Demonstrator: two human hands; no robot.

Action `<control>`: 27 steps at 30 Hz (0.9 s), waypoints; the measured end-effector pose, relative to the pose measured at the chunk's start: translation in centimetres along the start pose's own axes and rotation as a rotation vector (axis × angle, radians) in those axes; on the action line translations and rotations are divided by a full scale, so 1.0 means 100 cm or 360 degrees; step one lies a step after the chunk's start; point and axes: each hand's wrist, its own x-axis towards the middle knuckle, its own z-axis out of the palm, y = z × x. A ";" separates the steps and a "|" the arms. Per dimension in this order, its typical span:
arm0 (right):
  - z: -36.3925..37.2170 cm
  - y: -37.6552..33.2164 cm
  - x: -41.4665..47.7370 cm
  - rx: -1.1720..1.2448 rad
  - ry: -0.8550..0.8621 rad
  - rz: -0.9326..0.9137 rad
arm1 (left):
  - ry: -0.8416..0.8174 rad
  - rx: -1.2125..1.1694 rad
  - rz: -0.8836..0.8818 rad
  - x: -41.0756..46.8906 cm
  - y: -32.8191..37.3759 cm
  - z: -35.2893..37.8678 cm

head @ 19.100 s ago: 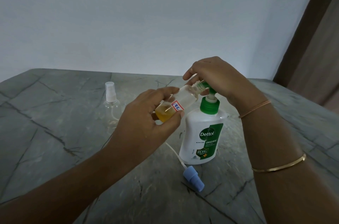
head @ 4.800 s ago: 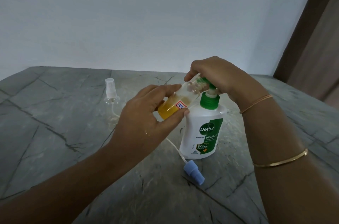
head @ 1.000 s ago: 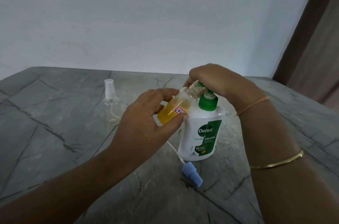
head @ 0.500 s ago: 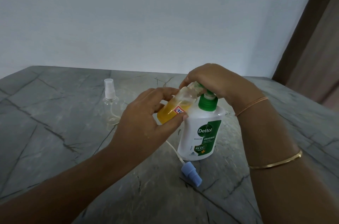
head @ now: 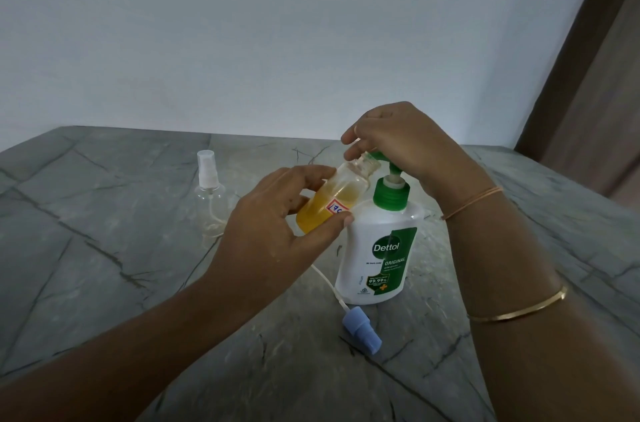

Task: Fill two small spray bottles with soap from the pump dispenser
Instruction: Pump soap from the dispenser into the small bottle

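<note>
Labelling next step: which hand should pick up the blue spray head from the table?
Right, likely. The left hand grips the tilted, part-filled spray bottle; the right hand only holds the pump of the Dettol dispenser, and the blue spray head lies just in front of it.

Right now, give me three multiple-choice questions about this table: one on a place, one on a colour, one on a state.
1. Where is the blue spray cap?
A) on the table, just in front of the Dettol pump dispenser
B) on top of the dispenser
C) against the wall

2. What colour is the dispenser's pump collar?
A) red
B) green
C) black

3. The spray bottle in the left hand is:
A) capped and empty
B) uncapped, partly filled with yellow soap
C) lying flat on the table

Answers: 1 A, it lies by the dispenser's base; 2 B, the collar is green; 3 B, its neck is open and yellow liquid fills its lower part.
</note>
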 end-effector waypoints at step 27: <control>-0.003 0.001 -0.001 0.0001 -0.0083 0.0191 | -0.0011 -0.0017 -0.0054 0.001 0.002 0.004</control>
